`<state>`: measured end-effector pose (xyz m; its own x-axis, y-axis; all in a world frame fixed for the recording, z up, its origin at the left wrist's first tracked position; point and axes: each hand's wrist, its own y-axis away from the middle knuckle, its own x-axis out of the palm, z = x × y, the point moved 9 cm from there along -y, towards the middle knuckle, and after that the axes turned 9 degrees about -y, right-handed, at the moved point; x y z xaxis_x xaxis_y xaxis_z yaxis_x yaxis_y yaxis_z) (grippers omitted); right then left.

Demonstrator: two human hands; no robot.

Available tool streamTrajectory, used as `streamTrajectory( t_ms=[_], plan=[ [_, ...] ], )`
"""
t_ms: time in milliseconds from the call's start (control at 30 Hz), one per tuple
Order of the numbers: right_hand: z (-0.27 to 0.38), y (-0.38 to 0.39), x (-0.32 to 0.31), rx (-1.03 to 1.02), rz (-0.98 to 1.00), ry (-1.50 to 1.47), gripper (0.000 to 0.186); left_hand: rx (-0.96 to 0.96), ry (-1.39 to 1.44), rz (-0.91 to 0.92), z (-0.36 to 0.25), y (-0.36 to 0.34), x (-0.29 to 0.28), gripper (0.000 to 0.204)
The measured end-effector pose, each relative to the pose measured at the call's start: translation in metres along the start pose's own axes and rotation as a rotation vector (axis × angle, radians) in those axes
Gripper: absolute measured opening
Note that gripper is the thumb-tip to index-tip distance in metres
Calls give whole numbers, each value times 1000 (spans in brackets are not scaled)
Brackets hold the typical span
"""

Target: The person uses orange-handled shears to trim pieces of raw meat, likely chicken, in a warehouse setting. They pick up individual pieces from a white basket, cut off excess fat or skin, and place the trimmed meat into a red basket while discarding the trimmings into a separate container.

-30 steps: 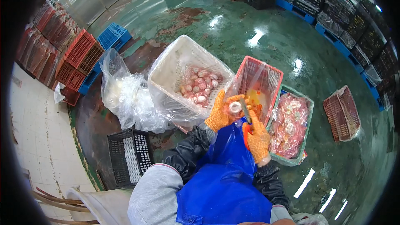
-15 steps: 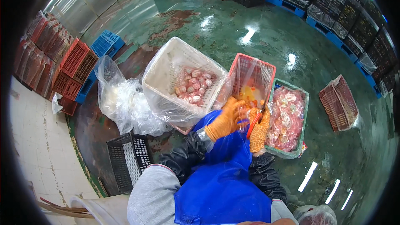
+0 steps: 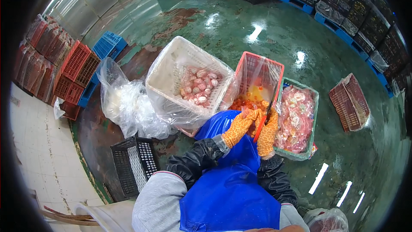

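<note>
So I'm holding red-handled scissors (image 3: pixel 260 129) in my orange-gloved right hand (image 3: pixel 269 135), by the near end of the red crate (image 3: pixel 257 62). The dark blades are pointing away from me and leaning a bit right, so the long axis is running from near-left at the handles to far-right at the tip. My right fingers are wrapping tightly round the handles. My left hand (image 3: pixel 241 126) is meeting them from the left, fingers bunching together, but I can't tell if they're gripping anything.

Everything's sitting on a wet, shiny green floor (image 3: pixel 227 30), with brownish patches showing. The white crate (image 3: pixel 165 66) with pinkish round pieces (image 3: pixel 199 87) is standing left of the red one, which is holding orange balls (image 3: pixel 244 103). The green crate (image 3: pixel 315 114) is standing on the right, full of pink stuff (image 3: pixel 295 120).

Looks-wise, the scissors are showing bright red handles and narrow dark blades, partly hiding behind my gloves.
</note>
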<state>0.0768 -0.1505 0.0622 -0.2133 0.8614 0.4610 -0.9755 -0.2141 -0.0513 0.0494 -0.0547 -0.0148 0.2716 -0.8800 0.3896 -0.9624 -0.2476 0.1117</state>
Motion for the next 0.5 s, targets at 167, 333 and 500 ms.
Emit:
streamTrajectory(
  t_ms=[167,333,500],
  plan=[
    [-11,-6,-8,71,-43,-126,34,-14,134,32,5,-3,5,23],
    [7,-10,-3,-201,98,211,30,-46,366,326,-10,-4,10,32],
    [-19,13,-15,308,201,431,42,-35,37,-284,-40,-15,-60,35]
  ],
)
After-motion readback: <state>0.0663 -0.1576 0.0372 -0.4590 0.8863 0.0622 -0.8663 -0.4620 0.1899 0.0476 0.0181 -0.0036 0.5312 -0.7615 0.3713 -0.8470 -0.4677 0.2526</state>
